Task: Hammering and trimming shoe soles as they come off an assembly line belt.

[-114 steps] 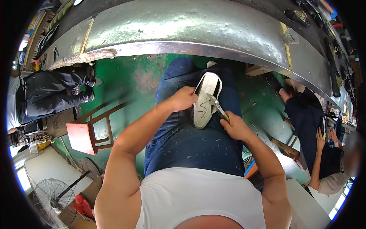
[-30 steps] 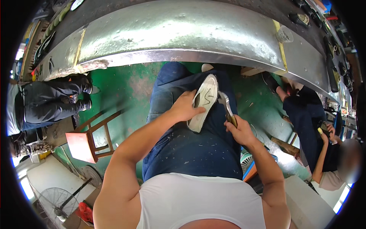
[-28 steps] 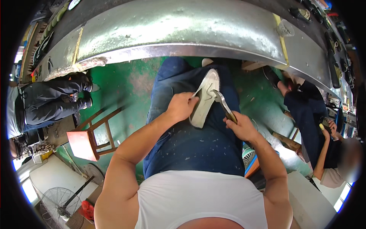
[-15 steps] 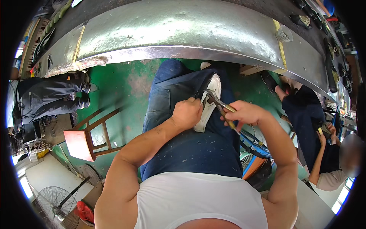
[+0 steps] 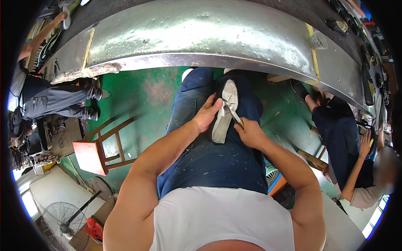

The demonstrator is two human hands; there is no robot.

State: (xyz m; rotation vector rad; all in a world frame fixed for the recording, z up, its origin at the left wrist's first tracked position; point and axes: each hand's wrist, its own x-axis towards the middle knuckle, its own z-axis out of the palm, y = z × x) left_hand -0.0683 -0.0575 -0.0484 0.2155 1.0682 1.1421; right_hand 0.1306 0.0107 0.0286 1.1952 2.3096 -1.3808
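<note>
A pale shoe [image 5: 221,130] lies sole up across the lap of the person's blue trousers [image 5: 209,169], its toe pointing toward the metal bench [image 5: 197,31] and its heel toward the white vest [image 5: 222,215]. The right hand [image 5: 252,134] is closed around the handles of a pair of pliers [image 5: 235,117], whose metal head is over the middle of the sole. The left hand [image 5: 204,115] is at the shoe's left edge, fingers bent and thumb close to the head of the pliers; too little of the fingers shows to tell whether they are closed on the shoe.

On the right part of the bench stands a clear plastic cup [image 5: 318,41], near a yellow strip [image 5: 313,50], with small bits showing inside through its wall. Further right on the bench is a dark shoe with a lighter opening [image 5: 337,27]. At lower left, a red bag [image 5: 93,229] sits just beside a brown box [image 5: 104,211] and near a wire-caged fan [image 5: 63,221]. A stool with a reddish seat [image 5: 89,157] is on the green floor [image 5: 138,100], to the left of the trousers
</note>
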